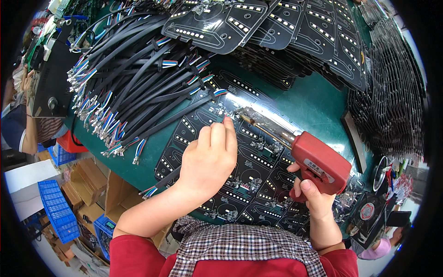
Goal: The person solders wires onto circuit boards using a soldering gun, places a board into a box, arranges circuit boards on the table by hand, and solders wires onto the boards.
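Right hand [314,196] clasps soldering gun [320,161]; left hand [208,154] curled, hold unclear (black cables [150,85] crowd circuit boards [254,161]).

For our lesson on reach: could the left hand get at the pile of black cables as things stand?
Probably yes: the pile of black cables lies near the left hand with nothing visible between, and the red soldering gun in the right hand is on the other side.

Cables [152,78] lie on the left of the tabletop [318,94], a board stack [221,23] at the back, another stack [392,83] far right; circuit boards [260,159] lie in front, beneath the left hand [210,154] and the soldering gun [320,159] in the right hand [314,196]
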Motion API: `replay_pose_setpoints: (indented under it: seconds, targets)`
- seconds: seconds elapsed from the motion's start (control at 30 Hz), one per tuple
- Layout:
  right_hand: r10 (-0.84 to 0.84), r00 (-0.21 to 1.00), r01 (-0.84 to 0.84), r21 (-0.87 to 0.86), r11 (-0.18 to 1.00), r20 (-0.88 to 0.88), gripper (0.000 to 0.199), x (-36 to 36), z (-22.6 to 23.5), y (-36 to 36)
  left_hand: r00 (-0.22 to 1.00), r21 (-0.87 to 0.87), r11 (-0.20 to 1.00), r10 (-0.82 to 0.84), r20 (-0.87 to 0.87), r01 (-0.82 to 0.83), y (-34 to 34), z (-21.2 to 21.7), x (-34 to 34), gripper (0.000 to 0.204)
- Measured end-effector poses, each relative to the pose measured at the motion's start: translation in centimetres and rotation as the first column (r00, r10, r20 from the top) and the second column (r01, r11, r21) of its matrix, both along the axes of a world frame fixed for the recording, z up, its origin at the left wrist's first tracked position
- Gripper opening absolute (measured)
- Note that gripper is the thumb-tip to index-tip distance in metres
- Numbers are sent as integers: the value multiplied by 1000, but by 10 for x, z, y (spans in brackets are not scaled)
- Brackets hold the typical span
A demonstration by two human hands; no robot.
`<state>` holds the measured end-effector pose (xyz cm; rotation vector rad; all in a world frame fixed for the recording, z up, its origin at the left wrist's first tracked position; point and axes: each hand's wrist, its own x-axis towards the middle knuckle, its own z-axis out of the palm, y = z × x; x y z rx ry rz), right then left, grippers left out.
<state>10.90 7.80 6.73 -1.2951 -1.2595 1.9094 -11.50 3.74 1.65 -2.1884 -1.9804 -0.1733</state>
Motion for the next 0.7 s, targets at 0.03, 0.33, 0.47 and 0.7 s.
replay_pose_setpoints:
  seconds: [0.03, 0.33, 0.47, 0.7]
  targets:
    - [5, 1000, -5, 42, 999, 2, 44, -1, -3, 0, 1000, 0, 1000, -2, 0, 2, 0, -2, -1, 37]
    - [33, 987, -50, 101, 994, 159, 46, 3, -11, -4, 987, 38, 999, -29, 156, 23, -3, -7, -3, 38]
    - [38, 952, -82, 135, 987, 304, 48, 4, -12, -6, 993, 47, 999, -13, 118, 7, 0, -5, -1, 36]
    - [170, 946, -231, 203, 952, 277, 61, 12, -13, -4, 995, 31, 999, -19, 102, 16, 0, -3, 0, 34]
